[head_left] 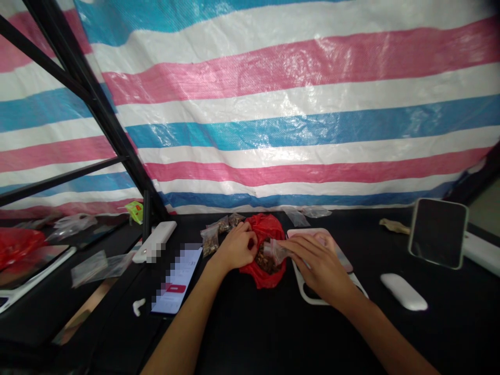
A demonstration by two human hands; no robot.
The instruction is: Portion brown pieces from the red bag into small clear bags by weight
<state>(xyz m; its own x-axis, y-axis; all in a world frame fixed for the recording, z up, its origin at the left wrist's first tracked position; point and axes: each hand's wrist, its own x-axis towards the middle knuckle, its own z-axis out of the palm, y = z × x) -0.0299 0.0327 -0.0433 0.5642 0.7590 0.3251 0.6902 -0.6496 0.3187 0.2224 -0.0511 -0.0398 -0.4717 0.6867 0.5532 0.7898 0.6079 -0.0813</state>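
A red plastic bag [269,280] lies open on the black table, with brown dried bits [265,260] inside. My left hand [238,246] is at its left rim, fingers curled and pinching the red plastic. From the other side my right hand [318,265] holds a small clear zip bag [278,251] between thumb and fingers, its mouth down in the red bag over the brown bits. Part of the zip bag is hidden by my fingers. Several small filled bags [211,240] sit just left of the red bag, beyond my left hand.
Flat clear bags [297,216] lie behind. Under my right hand is a white-edged flat object [310,300]. A phone [179,278], a white earbud [138,306] and a long white object [156,242] are leftward; a dark-screened device [438,234] and a white rounded object [404,291] rightward.
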